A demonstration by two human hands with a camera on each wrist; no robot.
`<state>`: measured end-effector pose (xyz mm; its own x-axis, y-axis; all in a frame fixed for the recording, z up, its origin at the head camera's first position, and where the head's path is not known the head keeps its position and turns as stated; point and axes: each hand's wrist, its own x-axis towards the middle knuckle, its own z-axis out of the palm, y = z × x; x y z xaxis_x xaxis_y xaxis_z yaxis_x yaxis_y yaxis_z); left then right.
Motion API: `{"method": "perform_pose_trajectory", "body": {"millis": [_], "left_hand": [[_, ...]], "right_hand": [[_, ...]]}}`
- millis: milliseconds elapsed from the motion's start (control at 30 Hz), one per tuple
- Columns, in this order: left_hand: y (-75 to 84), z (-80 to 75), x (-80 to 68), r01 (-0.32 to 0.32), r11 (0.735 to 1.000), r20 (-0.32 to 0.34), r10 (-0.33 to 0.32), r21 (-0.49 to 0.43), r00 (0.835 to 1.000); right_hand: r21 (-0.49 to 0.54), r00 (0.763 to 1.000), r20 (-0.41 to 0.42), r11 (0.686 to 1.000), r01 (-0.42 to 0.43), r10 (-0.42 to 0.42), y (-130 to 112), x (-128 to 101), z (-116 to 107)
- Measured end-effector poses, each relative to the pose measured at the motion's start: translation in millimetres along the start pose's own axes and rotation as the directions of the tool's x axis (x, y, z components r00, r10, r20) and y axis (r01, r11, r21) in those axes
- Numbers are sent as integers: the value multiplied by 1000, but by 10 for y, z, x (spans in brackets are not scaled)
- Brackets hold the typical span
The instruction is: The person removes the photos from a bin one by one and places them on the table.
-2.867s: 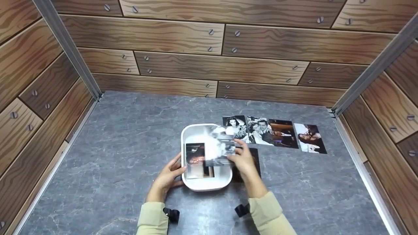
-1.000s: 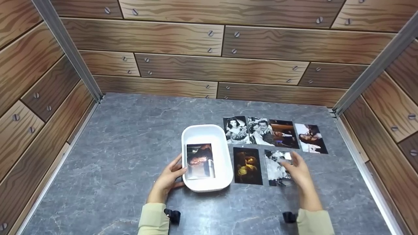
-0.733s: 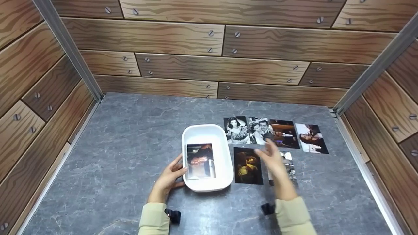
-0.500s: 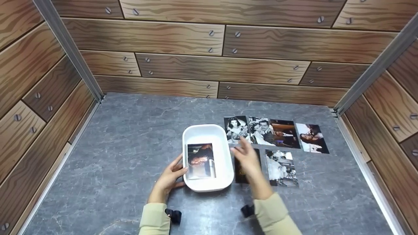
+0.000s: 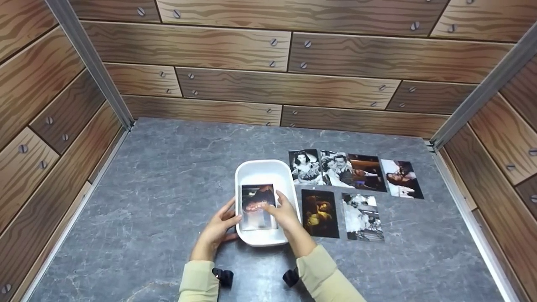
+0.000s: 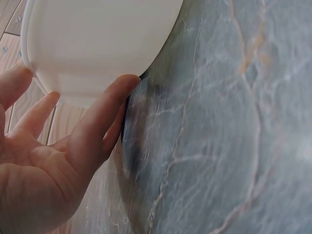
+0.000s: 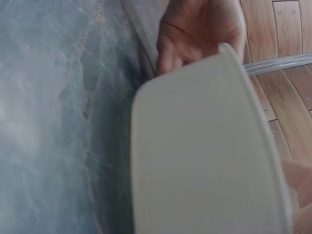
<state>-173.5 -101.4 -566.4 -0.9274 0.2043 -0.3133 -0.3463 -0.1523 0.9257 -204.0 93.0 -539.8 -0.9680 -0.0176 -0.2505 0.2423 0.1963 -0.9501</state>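
A white tray (image 5: pixel 265 171) sits mid-table and holds one photo (image 5: pixel 255 200). My left hand (image 5: pixel 217 227) rests with straight fingers against the tray's left outer wall; the left wrist view shows this hand (image 6: pixel 63 156) touching the white tray (image 6: pixel 97 44). My right hand (image 5: pixel 283 212) reaches over the tray's right rim, its fingertips lying on the photo. Whether it pinches the print is unclear. The right wrist view is filled by the tray's wall (image 7: pixel 204 156), with my left hand (image 7: pixel 200 29) beyond it.
Several photos lie face up right of the tray: a back row (image 5: pixel 335 167) of prints and two nearer ones, a dark print (image 5: pixel 319 213) and a black-and-white print (image 5: pixel 363 216). Wood-pattern walls (image 5: pixel 268 79) enclose the grey marble table (image 5: pixel 159 180).
My right hand laid the black-and-white print down right of the dark one, let it go and swung left to the photo in the tray. The left hand stayed on the tray.
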Motion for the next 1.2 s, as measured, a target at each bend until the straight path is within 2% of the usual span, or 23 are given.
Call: {"method": "perform_pose_trajectory", "body": {"millis": [100, 333, 600, 733, 833, 1000, 1067, 1167, 1200], "left_hand": [[5, -1, -3, -6, 1000, 12, 6, -8, 1000], [2, -1, 8, -7, 1000, 10, 7, -22, 1000], [-17, 18, 28, -3, 1000, 7, 3, -19, 1000], [-28, 12, 17, -9, 999, 21, 9, -33, 1000], [-27, 6, 10, -13, 999, 22, 13, -40, 1000], [-22, 4, 17, -7, 999, 9, 8, -35, 1000], [-19, 3, 15, -5, 999, 8, 6, -34, 1000], [-22, -5, 8, -9, 1000, 13, 9, -20, 1000], [-29, -9, 7, -13, 1000, 15, 13, -14, 1000]], "right_hand": [[-41, 1000, -26, 999, -19, 18, 21, 15, 52], [-12, 1000, 9, 1000, 6, -6, 55, 35, 133], [-91, 995, -76, 994, -66, 59, 30, 127, 101], [-172, 994, -109, 985, -34, 16, 65, 129, 90], [-192, 994, -107, 981, -18, -2, 72, 118, 98], [-183, 994, -110, 982, -39, 19, 48, 119, 110], [-151, 994, -99, 987, -54, 39, 70, 149, 115], [-84, 997, -65, 995, -45, 39, 290, 328, 119], [-44, 999, -48, 999, -4, 2, 454, 439, 117]]}}
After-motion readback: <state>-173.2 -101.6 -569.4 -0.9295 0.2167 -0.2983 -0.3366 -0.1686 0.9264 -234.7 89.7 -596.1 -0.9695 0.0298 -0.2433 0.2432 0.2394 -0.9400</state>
